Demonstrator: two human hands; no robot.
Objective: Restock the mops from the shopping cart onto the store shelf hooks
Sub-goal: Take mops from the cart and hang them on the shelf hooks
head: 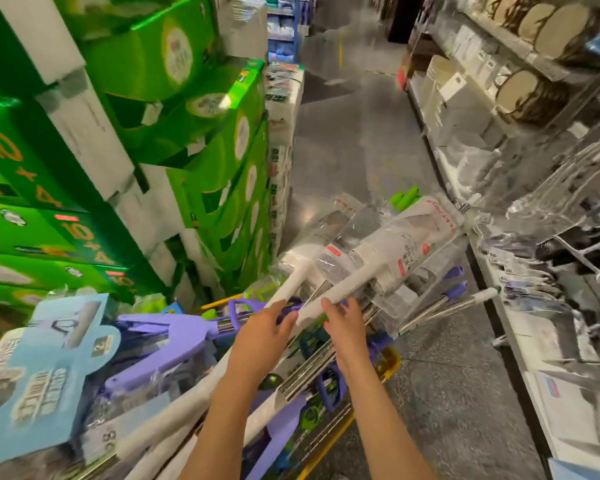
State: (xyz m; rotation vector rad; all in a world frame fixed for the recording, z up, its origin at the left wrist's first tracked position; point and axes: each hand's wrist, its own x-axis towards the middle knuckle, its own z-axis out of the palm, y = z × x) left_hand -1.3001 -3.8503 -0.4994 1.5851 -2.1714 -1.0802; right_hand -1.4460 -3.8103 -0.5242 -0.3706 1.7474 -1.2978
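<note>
A yellow-rimmed shopping cart (390, 363) below me is piled with mops: purple-framed ones (160, 344) and white-handled ones whose heads are wrapped in clear plastic (395, 251). My left hand (262, 336) reaches onto one white mop handle (291, 284), fingers curled around it. My right hand (343, 325) grips a second white handle (340, 289) just to the right. Both handles slant up and away toward the wrapped heads. The image is blurred, so the store shelf hooks (568, 244) on the right are hard to make out.
Tall stacks of green cartons (160, 109) stand close on the left. Shelving with white and clear packaged goods (465, 109) runs along the right. A grey aisle floor (354, 126) stretches ahead between them. A pale blue mop label card (45, 368) sticks up at lower left.
</note>
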